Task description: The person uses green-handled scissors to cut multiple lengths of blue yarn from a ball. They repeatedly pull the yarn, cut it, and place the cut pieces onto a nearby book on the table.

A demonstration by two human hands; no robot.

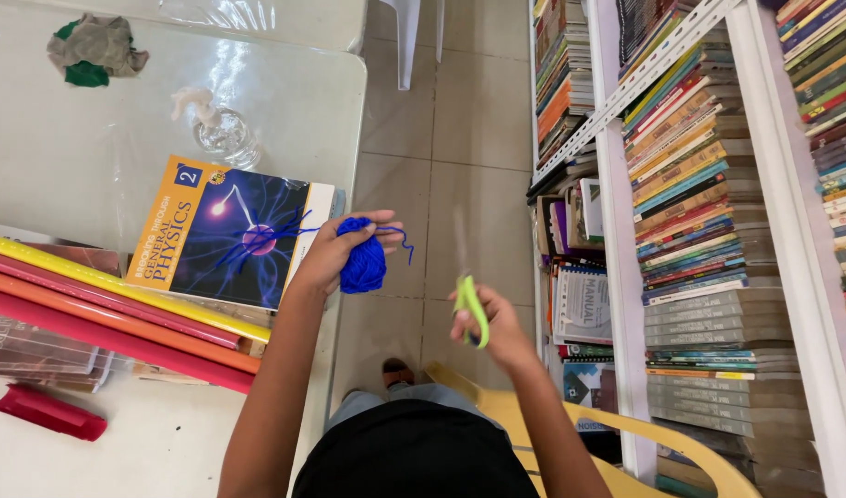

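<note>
Hands with yarn and scissors, off the worktop (285,101) edge.
Left hand (329,254) closed around blue yarn ball (363,266); right hand (497,327), at its 4 o'clock, grips green-handled scissors (470,304), blades up.

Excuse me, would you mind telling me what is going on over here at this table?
A seated person holds a ball of blue yarn in the left hand, beside the edge of a white table. The right hand grips green-handled scissors, blades pointing up, apart from the yarn. Loose yarn strands trail over a blue-and-orange book lying on the table.
</note>
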